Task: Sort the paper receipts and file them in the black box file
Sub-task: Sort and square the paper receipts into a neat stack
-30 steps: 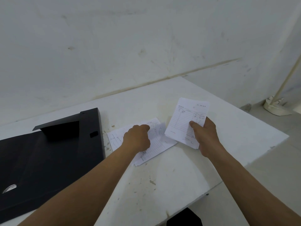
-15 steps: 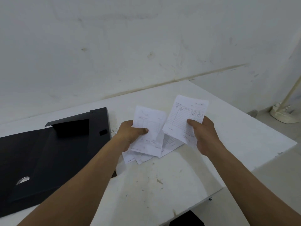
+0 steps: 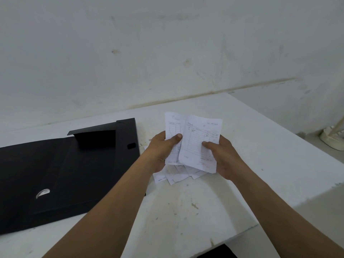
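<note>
Above the loose receipts [image 3: 178,174] on the table [image 3: 260,146], left hand [image 3: 160,151] and right hand [image 3: 223,157] each pinch one receipt, edges overlapping; sorting appears begun, nothing visibly filed in the open black box file [image 3: 65,174] left of both hands.

- Two receipts [image 3: 200,144], white, lined, upright, overlapping, pinched by thumbs.
- Loose receipts [image 3: 178,174] flat under the grip.
- Black box file [image 3: 74,170] open, flat, left of the grip.
</note>
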